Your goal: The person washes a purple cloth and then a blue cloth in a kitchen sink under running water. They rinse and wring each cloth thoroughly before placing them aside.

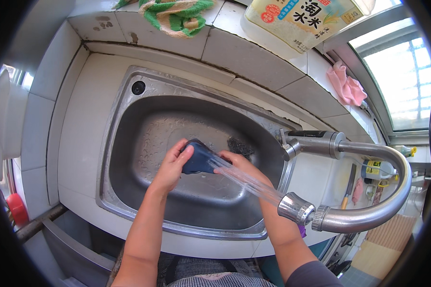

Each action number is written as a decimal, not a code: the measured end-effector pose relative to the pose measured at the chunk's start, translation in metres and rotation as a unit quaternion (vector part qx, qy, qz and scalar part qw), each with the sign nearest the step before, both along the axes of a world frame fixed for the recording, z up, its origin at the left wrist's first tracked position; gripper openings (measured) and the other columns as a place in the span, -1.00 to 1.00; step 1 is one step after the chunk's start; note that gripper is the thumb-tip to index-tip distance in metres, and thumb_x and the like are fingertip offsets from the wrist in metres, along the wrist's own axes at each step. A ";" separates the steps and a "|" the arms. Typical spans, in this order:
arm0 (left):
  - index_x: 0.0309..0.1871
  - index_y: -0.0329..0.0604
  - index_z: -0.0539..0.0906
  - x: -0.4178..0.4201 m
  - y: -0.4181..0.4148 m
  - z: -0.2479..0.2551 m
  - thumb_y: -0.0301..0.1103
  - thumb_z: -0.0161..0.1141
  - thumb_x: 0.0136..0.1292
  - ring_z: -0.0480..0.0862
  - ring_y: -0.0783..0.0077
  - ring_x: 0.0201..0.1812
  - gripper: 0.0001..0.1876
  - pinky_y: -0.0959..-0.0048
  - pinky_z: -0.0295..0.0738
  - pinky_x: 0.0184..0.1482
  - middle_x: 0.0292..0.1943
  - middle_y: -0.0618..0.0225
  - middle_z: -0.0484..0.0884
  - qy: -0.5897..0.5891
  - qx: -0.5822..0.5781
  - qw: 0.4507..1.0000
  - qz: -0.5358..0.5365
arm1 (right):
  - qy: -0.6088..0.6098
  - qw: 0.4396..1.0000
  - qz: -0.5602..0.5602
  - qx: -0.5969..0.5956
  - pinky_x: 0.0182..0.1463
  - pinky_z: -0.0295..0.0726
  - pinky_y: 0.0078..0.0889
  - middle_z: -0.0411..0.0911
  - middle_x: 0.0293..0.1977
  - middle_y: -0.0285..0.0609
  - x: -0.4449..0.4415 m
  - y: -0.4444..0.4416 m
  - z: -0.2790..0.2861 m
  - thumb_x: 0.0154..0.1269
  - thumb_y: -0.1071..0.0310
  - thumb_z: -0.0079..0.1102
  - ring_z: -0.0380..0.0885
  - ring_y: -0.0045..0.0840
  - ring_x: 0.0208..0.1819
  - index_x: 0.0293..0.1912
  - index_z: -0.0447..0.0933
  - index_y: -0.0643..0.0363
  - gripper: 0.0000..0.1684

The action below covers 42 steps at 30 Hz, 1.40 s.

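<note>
A dark blue item (198, 159) is held between both hands over the basin of a stainless steel sink (186, 190). It looks like wet cloth, though its material is not certain. My left hand (173, 159) grips its left side, the thumb lying on top. At the right end, the fingers of my right hand (239, 163) pinch its edge, partly behind the running water. Several streams pour from the faucet's spray head (296, 208) onto the item, crossing in front of my right hand and forearm. Beyond that hand lies a dark, mesh-like scourer or strainer (241, 147).
The curved faucet neck (404, 179) arches on the right. On the tiled ledge are a striped green towel (176, 18), a large detergent jug (291, 25) and a pink cloth (346, 86). A wooden-handled knife (351, 183) and a bottle (379, 169) are at right.
</note>
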<state>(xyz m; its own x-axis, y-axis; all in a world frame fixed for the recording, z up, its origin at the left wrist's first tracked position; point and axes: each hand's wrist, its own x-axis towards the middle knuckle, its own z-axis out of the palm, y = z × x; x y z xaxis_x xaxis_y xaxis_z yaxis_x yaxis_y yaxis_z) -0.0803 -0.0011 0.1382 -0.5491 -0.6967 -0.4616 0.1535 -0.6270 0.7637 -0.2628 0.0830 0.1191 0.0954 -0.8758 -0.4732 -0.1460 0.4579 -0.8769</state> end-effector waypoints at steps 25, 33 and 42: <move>-0.01 -0.25 0.35 -0.012 0.061 -0.018 -0.12 -0.22 0.29 0.45 0.32 -0.09 -0.61 0.33 0.36 -0.01 -0.13 0.20 0.45 0.046 0.319 0.928 0.187 | 0.037 0.981 -0.189 -0.006 -0.18 0.35 -0.55 0.39 -0.32 -0.21 0.048 0.006 0.036 0.21 0.28 -0.06 0.33 -0.62 -0.27 -0.12 0.35 0.29 -0.69; 0.09 -0.26 0.18 -0.023 0.049 -0.044 -0.39 -0.14 0.25 0.43 0.17 0.02 -0.65 0.23 0.34 0.05 -0.03 0.13 0.37 0.158 0.277 0.914 0.250 | 0.139 0.973 -0.154 -0.101 -0.21 0.31 -0.61 0.34 -0.25 -0.31 0.054 0.011 0.014 0.06 0.29 0.13 0.30 -0.62 -0.27 -0.13 0.37 0.20 -0.64; -0.06 -0.25 0.35 -0.011 0.041 -0.070 -0.28 -0.19 0.27 0.43 0.17 -0.03 -0.73 0.25 0.30 0.07 -0.05 0.18 0.38 0.298 0.390 0.851 0.187 | 0.128 0.969 -0.171 -0.128 -0.07 0.29 -0.47 0.38 -0.35 -0.15 0.085 0.012 0.007 0.09 0.31 0.08 0.32 -0.51 -0.28 -0.34 0.34 0.18 -0.81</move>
<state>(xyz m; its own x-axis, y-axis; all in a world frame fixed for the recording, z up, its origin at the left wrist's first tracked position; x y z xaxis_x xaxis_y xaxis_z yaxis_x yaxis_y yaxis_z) -0.0911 0.0394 0.0680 -0.6550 -0.4836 -0.5806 0.6676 -0.7303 -0.1449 -0.1774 0.0953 0.1266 -0.3123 -0.9272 -0.2066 -0.2517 0.2905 -0.9232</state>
